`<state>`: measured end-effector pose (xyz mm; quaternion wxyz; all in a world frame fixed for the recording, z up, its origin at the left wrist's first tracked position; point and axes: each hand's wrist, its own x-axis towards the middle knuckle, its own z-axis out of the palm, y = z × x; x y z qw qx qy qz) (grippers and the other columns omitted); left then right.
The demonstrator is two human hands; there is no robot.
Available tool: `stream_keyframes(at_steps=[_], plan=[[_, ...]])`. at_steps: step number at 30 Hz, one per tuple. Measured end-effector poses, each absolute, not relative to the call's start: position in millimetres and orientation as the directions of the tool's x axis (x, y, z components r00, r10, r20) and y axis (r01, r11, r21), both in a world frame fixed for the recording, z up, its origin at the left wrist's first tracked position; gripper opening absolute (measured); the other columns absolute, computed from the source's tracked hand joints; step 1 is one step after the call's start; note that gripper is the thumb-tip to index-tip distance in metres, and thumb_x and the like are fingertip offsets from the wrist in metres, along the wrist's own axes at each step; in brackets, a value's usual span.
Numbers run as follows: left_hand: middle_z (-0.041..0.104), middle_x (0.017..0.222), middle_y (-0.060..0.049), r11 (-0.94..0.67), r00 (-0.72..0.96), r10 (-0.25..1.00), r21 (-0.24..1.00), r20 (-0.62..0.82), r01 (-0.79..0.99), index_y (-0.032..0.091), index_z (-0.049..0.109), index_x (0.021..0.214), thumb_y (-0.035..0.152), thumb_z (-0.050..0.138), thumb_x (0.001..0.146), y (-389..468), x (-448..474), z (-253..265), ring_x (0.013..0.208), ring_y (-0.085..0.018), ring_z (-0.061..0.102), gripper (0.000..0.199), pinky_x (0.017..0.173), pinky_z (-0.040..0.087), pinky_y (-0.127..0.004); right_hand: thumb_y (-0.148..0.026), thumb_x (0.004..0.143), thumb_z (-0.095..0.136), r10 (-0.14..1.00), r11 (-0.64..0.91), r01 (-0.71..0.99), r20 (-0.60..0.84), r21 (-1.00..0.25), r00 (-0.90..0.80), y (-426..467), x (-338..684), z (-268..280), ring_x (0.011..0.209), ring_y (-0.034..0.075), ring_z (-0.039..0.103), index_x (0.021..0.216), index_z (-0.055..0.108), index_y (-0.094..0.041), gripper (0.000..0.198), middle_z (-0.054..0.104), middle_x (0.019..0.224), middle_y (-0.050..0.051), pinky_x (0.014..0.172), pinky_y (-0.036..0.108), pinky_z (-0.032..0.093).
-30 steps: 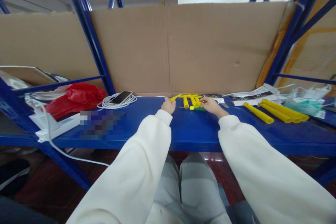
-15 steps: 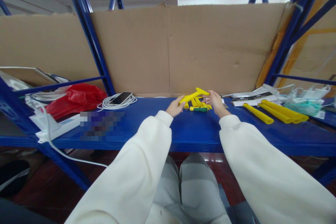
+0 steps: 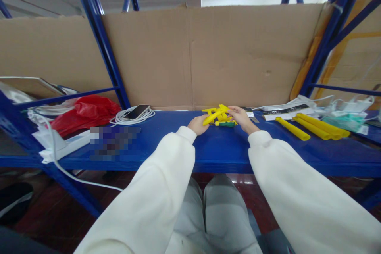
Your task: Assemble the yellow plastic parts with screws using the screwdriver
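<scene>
A screwdriver (image 3: pixel 226 124) is lying before piled parts (image 3: pixel 222 118) near the table's (image 3: pixel 166 143) back edge; a phone (image 3: pixel 138 111) is resting on coiled cable (image 3: pixel 119 118) leftward, tubes (image 3: pixel 293 129) lying rightward.

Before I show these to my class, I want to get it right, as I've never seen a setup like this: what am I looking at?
There is no machine here: the work is done by a person's bare left hand and right hand. The view comes from one camera worn on that person's head, looking forward and down.

The left hand holds one end of a branched yellow piece; the right hand's fingers are at the other end, though their grip is unclear.

On the blue shelf, near the hands, are more yellow pieces and a green and yellow handle. Yellow tubes lie to the right. On the left, a phone rests on coiled white cable, beside red plastic.
</scene>
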<state>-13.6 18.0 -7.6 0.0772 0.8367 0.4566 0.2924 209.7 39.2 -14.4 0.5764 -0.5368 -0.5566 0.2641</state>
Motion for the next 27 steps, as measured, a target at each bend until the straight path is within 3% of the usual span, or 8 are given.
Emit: stream_keyframes(at_steps=[5,11,14,16,18,20,22,27], plan=[[0.069,0.126,-0.007,-0.578,0.463,0.791,0.242,0.400,0.779,0.020,0.061,0.131,0.017,0.063,0.082,20.1,-15.0,-8.7,0.118,-0.024,0.064,0.049,0.103,0.048,-0.033,-0.023,0.079,0.068,0.851,0.425,0.473,0.518,-0.772,0.080,45.6,208.6,-22.6,0.101,0.023,0.069,0.124,0.065,-0.015,0.046,0.071,0.119,0.013,0.091,0.040,0.055],[0.069,0.125,-0.009,-0.557,0.432,0.792,0.222,0.431,0.800,0.018,0.060,0.132,0.013,0.055,0.085,19.9,-15.3,-9.0,0.117,-0.023,0.064,0.048,0.103,0.048,-0.032,-0.031,0.082,0.065,0.798,0.549,0.656,0.559,-0.518,-0.226,30.5,195.9,-19.2,0.117,0.027,0.063,0.129,0.065,-0.020,0.048,0.067,0.129,0.011,0.105,0.044,0.046],[0.067,0.128,-0.010,-0.530,0.402,0.806,0.227,0.435,0.817,0.018,0.058,0.135,0.015,0.054,0.086,18.8,-15.7,-8.3,0.118,-0.024,0.064,0.049,0.104,0.048,-0.033,-0.033,0.090,0.055,0.792,0.512,0.704,0.587,-0.492,-0.166,29.4,202.8,-12.8,0.120,0.026,0.062,0.129,0.064,-0.018,0.043,0.066,0.131,0.012,0.106,0.042,0.045],[0.067,0.130,-0.010,-0.518,0.391,0.814,0.234,0.430,0.823,0.017,0.058,0.135,0.016,0.056,0.087,18.3,-15.7,-7.9,0.119,-0.024,0.063,0.049,0.104,0.048,-0.033,-0.028,0.091,0.050,0.789,0.381,0.775,0.615,-0.504,0.012,30.6,217.8,-9.4,0.121,0.025,0.061,0.129,0.064,-0.017,0.041,0.065,0.131,0.014,0.106,0.041,0.045],[0.066,0.132,-0.010,-0.519,0.391,0.817,0.244,0.424,0.819,0.017,0.058,0.136,0.017,0.056,0.087,18.5,-15.5,-7.9,0.120,-0.025,0.063,0.049,0.104,0.048,-0.033,-0.021,0.089,0.050,0.781,0.117,0.853,0.577,-0.509,0.237,30.2,238.0,-8.2,0.123,0.029,0.059,0.127,0.065,-0.015,0.041,0.065,0.129,0.017,0.106,0.045,0.043],[0.066,0.132,-0.010,-0.536,0.404,0.811,0.259,0.423,0.803,0.017,0.059,0.135,0.017,0.056,0.087,19.6,-15.2,-8.4,0.120,-0.024,0.063,0.048,0.104,0.048,-0.033,-0.017,0.083,0.055,0.782,-0.175,0.856,0.460,-0.486,0.421,27.3,257.9,-9.4,0.123,0.034,0.057,0.123,0.067,-0.012,0.042,0.064,0.129,0.021,0.103,0.051,0.043],[0.066,0.131,-0.009,-0.554,0.418,0.803,0.274,0.425,0.786,0.017,0.060,0.134,0.017,0.058,0.087,21.1,-14.9,-9.3,0.120,-0.024,0.063,0.048,0.104,0.048,-0.033,-0.017,0.081,0.058,0.759,-0.373,0.807,0.349,-0.458,0.549,23.3,272.9,-12.1,0.125,0.037,0.055,0.121,0.067,-0.010,0.041,0.062,0.128,0.024,0.100,0.053,0.043],[0.066,0.131,-0.008,-0.576,0.435,0.795,0.301,0.424,0.760,0.018,0.062,0.132,0.016,0.061,0.085,23.0,-14.6,-11.0,0.122,-0.023,0.062,0.048,0.106,0.046,-0.032,-0.031,0.086,0.060,0.692,-0.544,0.722,0.260,-0.427,0.674,19.3,282.7,-19.5,0.123,0.036,0.053,0.119,0.066,-0.005,0.043,0.060,0.126,0.028,0.099,0.051,0.040]])
